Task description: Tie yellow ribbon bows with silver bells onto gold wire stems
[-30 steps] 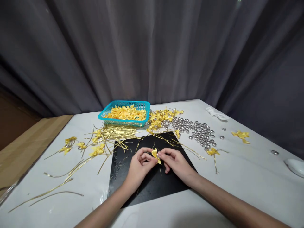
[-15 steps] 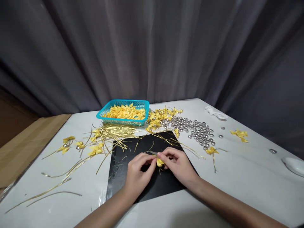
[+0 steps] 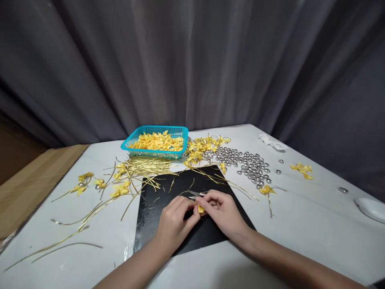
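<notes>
The left hand point(image 3: 176, 218) and the right hand point(image 3: 223, 210) meet over the black mat point(image 3: 156, 208) near the front of the counter point(image 3: 300, 233). Between them sits a small yellow bow point(image 3: 201, 209), pinched from both sides: the left thumb and forefinger close on it from the left, the right fingers point(image 3: 206, 199) curl over it from the right and above. Only a sliver of the yellow shows between the fingertips, so its exact shape cannot be told. A thin gold wire point(image 3: 191, 193) runs out from the pinch toward the left and lies just above the left knuckles. Both hands hover low over the mat; whether the bow touches it cannot be told.

Beyond the mat lies a loose bundle of gold wires point(image 3: 147, 166), some straying across the mat's far edge. Behind that stands a teal basket point(image 3: 183, 132) filled with yellow bows. To its right is a heap of finished bows point(image 3: 201, 146), and next to that a spread of silver beads point(image 3: 249, 164). Single bows with wire tails point(image 3: 120, 188) lie to the left of the mat, one more bow point(image 3: 266, 190) to its right, and another point(image 3: 301, 168) well apart toward the counter's right edge
</notes>
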The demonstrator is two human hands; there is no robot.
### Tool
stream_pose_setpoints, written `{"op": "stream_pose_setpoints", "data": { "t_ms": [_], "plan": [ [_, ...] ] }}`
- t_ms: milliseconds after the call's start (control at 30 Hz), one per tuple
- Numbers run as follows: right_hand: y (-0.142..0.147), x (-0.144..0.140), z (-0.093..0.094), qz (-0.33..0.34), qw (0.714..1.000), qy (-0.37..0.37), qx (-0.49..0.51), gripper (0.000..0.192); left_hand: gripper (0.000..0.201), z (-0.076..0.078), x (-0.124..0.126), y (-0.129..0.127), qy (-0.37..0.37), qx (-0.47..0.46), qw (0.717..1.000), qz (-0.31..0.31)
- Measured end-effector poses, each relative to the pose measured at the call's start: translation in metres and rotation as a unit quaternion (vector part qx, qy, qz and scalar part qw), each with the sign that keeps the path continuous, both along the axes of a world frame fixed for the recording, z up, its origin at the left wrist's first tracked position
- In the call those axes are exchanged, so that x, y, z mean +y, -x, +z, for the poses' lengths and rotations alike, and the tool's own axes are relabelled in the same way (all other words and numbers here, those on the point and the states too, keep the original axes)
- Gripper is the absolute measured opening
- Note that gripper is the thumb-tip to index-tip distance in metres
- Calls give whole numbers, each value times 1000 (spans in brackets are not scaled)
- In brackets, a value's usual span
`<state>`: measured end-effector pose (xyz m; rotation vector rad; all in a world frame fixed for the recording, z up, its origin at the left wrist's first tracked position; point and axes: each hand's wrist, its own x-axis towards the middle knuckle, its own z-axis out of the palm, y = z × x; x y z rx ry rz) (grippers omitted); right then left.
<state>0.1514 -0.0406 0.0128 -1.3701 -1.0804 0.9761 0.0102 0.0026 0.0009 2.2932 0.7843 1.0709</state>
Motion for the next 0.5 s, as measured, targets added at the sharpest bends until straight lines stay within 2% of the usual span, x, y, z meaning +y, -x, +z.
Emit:
{"op": "stream_pose_setpoints", "data": {
  "t_ms": [200,333,400,500],
  "plan": [
    [0,-1,6,32,999,22,32,42,10,-1,0,0,-71,39,997,5],
    [-4,0,9,55,996,60,40,45,11,-2,1,0,-94,11,995,11],
    [-7,1,10,52,995,73,41,46,11,-1,1,-1,-77,-9,997,13],
    [-10,3,12,35,996,76,31,46,12,2,1,-2,-11,-29,999,25]
  ]
}}
